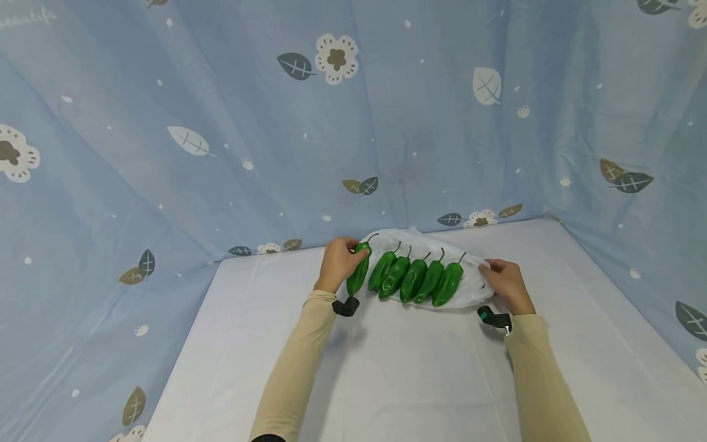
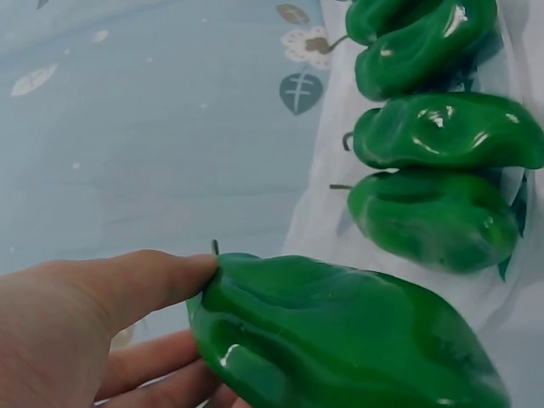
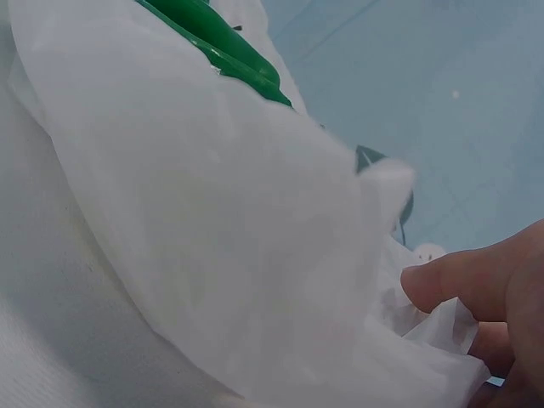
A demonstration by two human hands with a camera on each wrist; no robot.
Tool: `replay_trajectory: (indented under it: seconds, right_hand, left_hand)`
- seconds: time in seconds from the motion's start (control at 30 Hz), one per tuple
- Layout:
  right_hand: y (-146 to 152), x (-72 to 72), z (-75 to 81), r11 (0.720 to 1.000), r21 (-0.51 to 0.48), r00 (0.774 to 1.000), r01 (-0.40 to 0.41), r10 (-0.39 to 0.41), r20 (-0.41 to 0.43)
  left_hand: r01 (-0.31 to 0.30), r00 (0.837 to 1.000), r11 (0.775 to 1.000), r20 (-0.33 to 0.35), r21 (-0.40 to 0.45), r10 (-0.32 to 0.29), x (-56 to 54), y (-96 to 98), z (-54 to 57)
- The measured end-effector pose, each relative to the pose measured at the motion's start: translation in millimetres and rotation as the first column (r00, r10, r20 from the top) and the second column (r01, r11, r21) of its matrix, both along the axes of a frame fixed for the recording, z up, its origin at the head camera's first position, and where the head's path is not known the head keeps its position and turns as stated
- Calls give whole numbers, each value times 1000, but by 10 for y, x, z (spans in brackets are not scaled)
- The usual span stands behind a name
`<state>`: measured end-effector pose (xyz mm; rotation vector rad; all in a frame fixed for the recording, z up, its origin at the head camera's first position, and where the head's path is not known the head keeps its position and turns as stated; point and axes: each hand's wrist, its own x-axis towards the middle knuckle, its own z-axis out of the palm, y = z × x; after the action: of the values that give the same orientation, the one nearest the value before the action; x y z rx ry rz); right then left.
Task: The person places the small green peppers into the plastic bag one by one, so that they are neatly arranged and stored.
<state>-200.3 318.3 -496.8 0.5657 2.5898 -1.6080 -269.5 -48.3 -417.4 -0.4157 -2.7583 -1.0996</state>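
Observation:
A glossy green pepper point(image 1: 358, 274) is pinched near its stem by my left hand point(image 1: 338, 264), thumb on one side and fingers behind. In the left wrist view this pepper point(image 2: 331, 331) fills the lower part, apart from the others. Several more green peppers point(image 1: 413, 280) lie side by side on a white plastic bag point(image 1: 472, 285), stems toward the back. My right hand point(image 1: 507, 283) grips the right end of that bag. Seen from the right wrist, the bag point(image 3: 212, 229) bunches between thumb and fingers, with one green pepper point(image 3: 221, 42) at its far side.
A white cloth point(image 1: 409, 374) covers the table. Behind it and at both sides hangs a blue curtain point(image 1: 265, 135) printed with leaves and flowers, meeting the table's back edge close behind the bag. A black camera mount sits at each wrist.

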Motion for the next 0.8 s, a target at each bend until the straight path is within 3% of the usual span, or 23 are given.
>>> replay_trajectory:
  seconds: [0.33, 0.8]
  right_hand:
    - [-4, -28, -16, 999, -16, 999, 33, -32, 23]
    - [-1, -28, -30, 1000, -21, 1000, 23, -22, 11]
  left_hand:
    - [19, 999, 1000, -37, -15, -19, -111, 114, -20]
    - [26, 1000, 1000, -16, -10, -26, -231, 261, -99]
